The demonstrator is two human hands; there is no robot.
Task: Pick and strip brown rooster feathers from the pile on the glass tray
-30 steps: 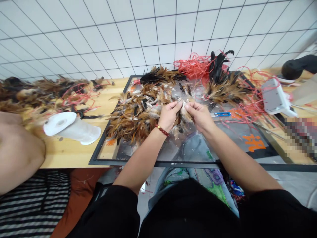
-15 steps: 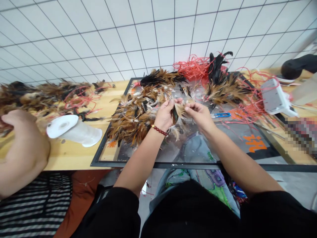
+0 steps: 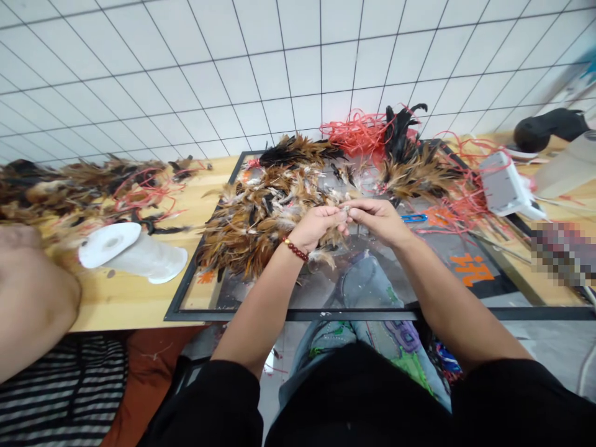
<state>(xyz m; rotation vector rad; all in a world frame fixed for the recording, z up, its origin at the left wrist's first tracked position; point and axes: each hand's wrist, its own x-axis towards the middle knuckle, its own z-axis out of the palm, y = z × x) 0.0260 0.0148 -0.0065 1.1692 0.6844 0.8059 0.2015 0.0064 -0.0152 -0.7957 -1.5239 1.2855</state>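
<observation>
My left hand [image 3: 321, 225], with a dark red bead bracelet [image 3: 296, 249] at its wrist, is closed, its fingertips pinching something small and pale that I cannot make out. The fingertips of my right hand [image 3: 375, 218] meet it there, also pinched. Both hands are above the black-framed glass panel [image 3: 298, 314]. Brown feathers [image 3: 246, 230] lie in a large heap beside and behind my left hand. Blue snips [image 3: 414, 218] lie just right of my right hand. Behind are a black and brown feather bundle [image 3: 298, 150] and another bundle [image 3: 419, 171].
Red strips [image 3: 358, 133] are piled near the tiled wall. A white spool [image 3: 139, 251] stands on the wooden table [image 3: 125, 304] at the left, near a person's arm [image 3: 37, 298] and more feathers [image 3: 84, 180]. A white box-like object [image 3: 505, 183] is at the right.
My hands have come together, fingertips touching. The feather seen between them before is now mostly hidden. The view has shifted slightly, and the person's arm at the left has moved lower and further left.
</observation>
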